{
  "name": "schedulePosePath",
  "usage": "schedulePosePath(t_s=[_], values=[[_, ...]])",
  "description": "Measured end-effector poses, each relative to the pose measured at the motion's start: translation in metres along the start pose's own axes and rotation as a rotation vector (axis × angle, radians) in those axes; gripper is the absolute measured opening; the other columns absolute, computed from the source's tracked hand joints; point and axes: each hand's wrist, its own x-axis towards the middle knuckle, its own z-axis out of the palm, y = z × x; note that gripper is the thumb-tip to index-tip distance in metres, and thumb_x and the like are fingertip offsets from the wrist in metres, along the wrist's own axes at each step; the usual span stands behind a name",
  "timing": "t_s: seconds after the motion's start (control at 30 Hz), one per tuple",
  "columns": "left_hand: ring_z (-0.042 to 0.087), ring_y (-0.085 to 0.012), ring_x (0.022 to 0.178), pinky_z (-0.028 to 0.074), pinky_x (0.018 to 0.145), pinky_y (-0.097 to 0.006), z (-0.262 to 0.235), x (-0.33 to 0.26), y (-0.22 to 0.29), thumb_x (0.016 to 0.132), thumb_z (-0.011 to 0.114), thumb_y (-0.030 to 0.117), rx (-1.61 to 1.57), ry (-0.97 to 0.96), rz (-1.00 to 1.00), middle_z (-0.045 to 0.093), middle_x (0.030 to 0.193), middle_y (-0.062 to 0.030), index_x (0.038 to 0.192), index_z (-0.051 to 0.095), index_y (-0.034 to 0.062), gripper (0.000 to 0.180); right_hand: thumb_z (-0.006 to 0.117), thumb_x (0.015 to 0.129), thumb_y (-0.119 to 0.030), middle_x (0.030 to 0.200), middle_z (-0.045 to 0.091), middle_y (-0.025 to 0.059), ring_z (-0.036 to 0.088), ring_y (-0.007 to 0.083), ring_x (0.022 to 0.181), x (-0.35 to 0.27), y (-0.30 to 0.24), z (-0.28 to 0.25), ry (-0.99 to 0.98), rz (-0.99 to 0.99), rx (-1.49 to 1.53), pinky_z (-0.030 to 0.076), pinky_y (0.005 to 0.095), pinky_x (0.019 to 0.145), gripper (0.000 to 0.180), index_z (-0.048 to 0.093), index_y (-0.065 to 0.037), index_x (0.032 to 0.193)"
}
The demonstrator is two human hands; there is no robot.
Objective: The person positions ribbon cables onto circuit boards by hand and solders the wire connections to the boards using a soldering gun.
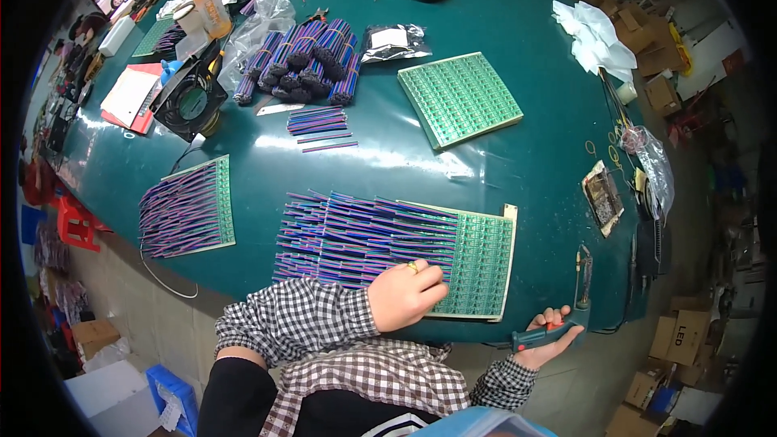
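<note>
Green tabletop (550,170): left hand (407,296) curls over wired circuit-board panel (483,259), grip unclear; right hand (552,351), four o'clock, clasps soldering gun (532,339).

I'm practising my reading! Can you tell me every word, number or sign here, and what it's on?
Cardboard box, lower right: big dark letters, which I won't copy out.
Orange bottle: marks too small to read.
White label on the dark bag: too blurred.
Green circuit boards by the left hand: any print is too tiny.
</note>
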Motion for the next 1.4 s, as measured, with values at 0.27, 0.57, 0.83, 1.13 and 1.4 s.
schedulePosePath(t_s=[0.27,0.57,0.83,1.13,1.4], values=[[0.053,-0.0230,0.079,0.050,0.064,-0.033,-0.002,0.003,0.001,0.071,0.063,0.012,0.002,-0.011,-0.004,0.051,0.088,-0.0063,0.092,0.058,0.0056,0.022,0.057,0.098,-0.045,0.084,0.052,0.0052,0.054,0.0145,0.077,0.001,-0.001,0.001,-0.036,0.018,0.015,0.056,0.0271,0.070,0.046,0.051,-0.002,0.112],[0.054,-0.0229,0.080,0.051,0.063,-0.033,-0.003,0.003,0.000,0.071,0.062,0.012,0.001,0.005,-0.006,0.051,0.088,-0.0072,0.092,0.058,0.0054,0.022,0.056,0.099,-0.045,0.085,0.053,0.0054,0.055,0.0145,0.079,0.003,0.000,0.001,-0.068,0.033,0.012,0.057,0.0259,0.070,0.046,0.052,-0.001,0.113],[0.053,-0.0220,0.075,0.048,0.059,-0.033,0.001,0.000,0.000,0.071,0.066,0.009,-0.016,0.017,-0.003,0.052,0.087,-0.0051,0.099,0.063,0.0072,0.028,0.055,0.099,-0.046,0.077,0.051,0.0034,0.054,0.0132,0.075,0.000,-0.001,0.005,0.032,0.000,-0.037,0.055,0.0263,0.067,0.045,0.052,-0.003,0.110],[0.055,-0.0251,0.080,0.049,0.066,-0.035,-0.011,-0.005,0.003,0.073,0.060,0.005,-0.142,0.019,-0.077,0.051,0.091,-0.0084,0.105,0.061,0.0043,0.032,0.055,0.099,-0.045,0.080,0.053,0.0057,0.057,0.0148,0.077,0.002,-0.001,0.000,-0.030,0.019,-0.013,0.058,0.0269,0.069,0.046,0.052,-0.001,0.111],[0.054,-0.0239,0.083,0.046,0.076,-0.033,-0.167,0.067,-0.027,0.089,0.061,-0.002,-0.060,0.332,-0.195,0.056,0.089,-0.0089,0.119,0.066,0.0054,0.032,0.054,0.100,-0.046,0.078,0.051,0.0031,0.056,0.0122,0.074,0.004,-0.003,0.011,0.081,-0.018,-0.080,0.055,0.0249,0.064,0.044,0.053,-0.003,0.108]])
